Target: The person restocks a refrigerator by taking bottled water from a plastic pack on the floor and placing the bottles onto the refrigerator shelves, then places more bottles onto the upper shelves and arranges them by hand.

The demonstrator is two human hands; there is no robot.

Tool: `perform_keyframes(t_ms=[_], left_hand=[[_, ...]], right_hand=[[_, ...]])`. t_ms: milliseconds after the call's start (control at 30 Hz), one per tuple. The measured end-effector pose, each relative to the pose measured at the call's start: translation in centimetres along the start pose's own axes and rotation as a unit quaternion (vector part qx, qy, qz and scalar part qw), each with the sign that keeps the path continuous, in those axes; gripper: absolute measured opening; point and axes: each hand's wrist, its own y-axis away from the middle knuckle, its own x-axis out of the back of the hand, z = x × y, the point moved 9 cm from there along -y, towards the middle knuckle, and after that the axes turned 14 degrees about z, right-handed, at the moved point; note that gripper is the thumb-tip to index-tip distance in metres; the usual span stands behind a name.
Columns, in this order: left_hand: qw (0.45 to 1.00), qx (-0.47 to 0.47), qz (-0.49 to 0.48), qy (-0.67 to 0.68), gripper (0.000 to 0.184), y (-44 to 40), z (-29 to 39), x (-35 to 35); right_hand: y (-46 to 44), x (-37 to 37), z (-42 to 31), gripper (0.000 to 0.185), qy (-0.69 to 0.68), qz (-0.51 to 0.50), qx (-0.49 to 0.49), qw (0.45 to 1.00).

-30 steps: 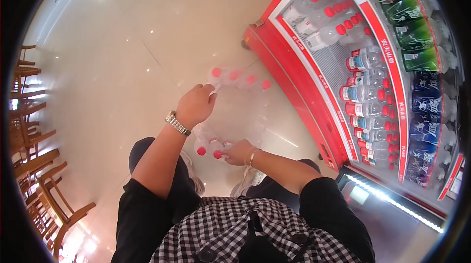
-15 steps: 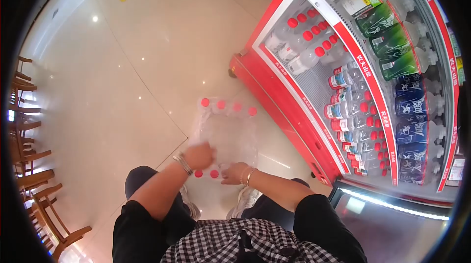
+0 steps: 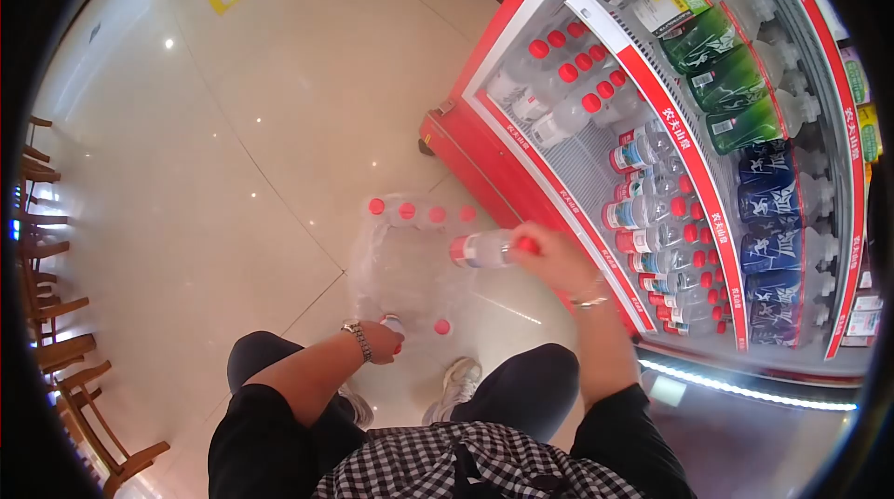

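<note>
My right hand (image 3: 551,259) is closed round the red-capped neck of a clear water bottle (image 3: 484,249), held sideways between the plastic pack and the fridge. Lower down, my left hand (image 3: 380,343) grips another water bottle (image 3: 393,323) at the near left corner of the pack; a bit of its red cap shows by the fingers. The pack's clear plastic wrap (image 3: 365,262) sits on the floor in front of my shoes. A row of several red-capped bottles (image 3: 407,211) stands along its far side, and a single red cap (image 3: 441,326) shows at the near right.
On the right stands an open red drinks fridge (image 3: 521,184). Its lower shelf holds several red-capped water bottles (image 3: 633,212); the one above has green bottles (image 3: 736,89) and blue bottles (image 3: 782,220). Wooden chairs (image 3: 102,415) line the left edge.
My right hand has risen from the pack toward the fridge with a bottle in it. My left hand has moved down slightly and now grips a bottle. The view has shifted a little.
</note>
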Motion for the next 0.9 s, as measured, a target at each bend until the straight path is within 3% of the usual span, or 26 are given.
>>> perform_keyframes(t_ms=[33, 100, 167, 267, 467, 567, 667, 767, 833, 900], left_hand=[[1.000, -0.009, 0.009, 0.000, 0.051, 0.0, 0.1, 0.1], [0.999, -0.028, 0.025, 0.000, 0.058, 0.0, 0.5, -0.2], [0.997, -0.070, 0.016, -0.004, 0.061, -0.1, 0.9, -1.0], [0.995, -0.095, -0.031, 0.007, 0.059, 0.1, 2.0, -1.7], [0.992, -0.077, -0.068, -0.069, 0.051, 0.3, 2.1, -2.0], [0.993, -0.069, -0.066, -0.076, 0.050, 0.5, 2.3, -1.8], [0.995, -0.053, -0.048, -0.074, 0.049, 0.4, 2.2, -1.3], [0.996, -0.058, -0.022, -0.069, 0.048, 0.1, 2.2, -0.6], [0.996, -0.060, -0.024, -0.068, 0.047, 0.3, 2.4, -0.8], [0.994, -0.064, -0.043, -0.074, 0.047, 0.5, 2.6, -1.0]], right_hand=[[0.2, 2.5, 0.1, 0.019, -0.039, 0.027, -0.026, 0.999], [0.0, 7.9, -1.1, 0.018, -0.035, 0.103, 0.035, 0.993], [0.5, 13.0, -0.6, 0.018, 0.022, 0.188, -0.019, 0.982], [0.2, 17.5, -1.5, 0.020, 0.161, 0.265, -0.025, 0.950], [-5.0, 21.3, 4.4, 0.025, 0.451, 0.254, -0.154, 0.842], [-7.6, 23.9, 8.4, 0.025, 0.526, 0.346, 0.088, 0.772], [-9.0, 24.1, 10.1, 0.033, 0.577, 0.296, 0.039, 0.760], [-7.5, 20.4, 3.5, 0.034, 0.546, 0.336, 0.092, 0.762], [-6.2, 14.1, -2.9, 0.031, 0.439, 0.323, 0.229, 0.807], [-5.2, 4.5, -3.9, 0.026, 0.243, 0.162, 0.217, 0.932]])
